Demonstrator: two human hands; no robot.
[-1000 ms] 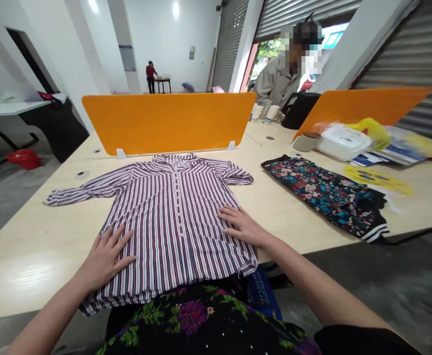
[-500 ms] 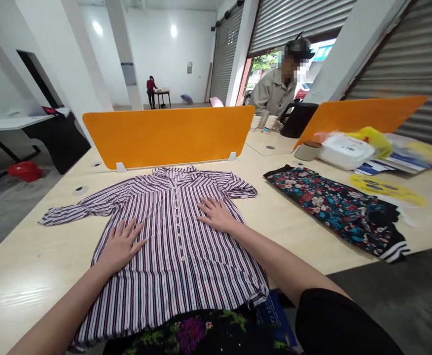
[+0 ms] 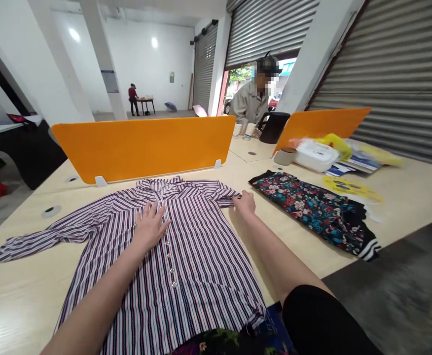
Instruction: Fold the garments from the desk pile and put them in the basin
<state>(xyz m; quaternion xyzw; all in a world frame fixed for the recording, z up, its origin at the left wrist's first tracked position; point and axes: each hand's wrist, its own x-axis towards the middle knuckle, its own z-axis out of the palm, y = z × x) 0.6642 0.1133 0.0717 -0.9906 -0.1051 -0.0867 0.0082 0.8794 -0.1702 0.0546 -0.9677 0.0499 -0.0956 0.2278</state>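
A striped button-up shirt (image 3: 201,246) lies spread front up on the wooden table, its collar toward the orange divider. Its left-hand sleeve in view stretches out to the side, while the other sleeve (image 3: 223,193) is short-looking and bunched near the shoulder. My left hand (image 3: 150,228) rests over the upper chest beside the button row, fingers spread. At the end of the right-side sleeve, my right hand (image 3: 244,203) pinches the cuff between thumb and fingers. To the right of that hand lies a folded dark floral garment (image 3: 308,207) with a striped ribbed band.
An orange divider (image 3: 145,148) stands behind the shirt, a second orange divider (image 3: 323,125) farther right. Near it are a tape roll (image 3: 285,157), a white plastic box (image 3: 316,155) and a yellow fan-like sheet (image 3: 351,190). A person (image 3: 251,101) stands across the table by a black jug (image 3: 274,127).
My right hand has moved from the shirt's chest out to the right sleeve's cuff and closed on it. My left hand has slid up and toward the button row. The view has turned right.
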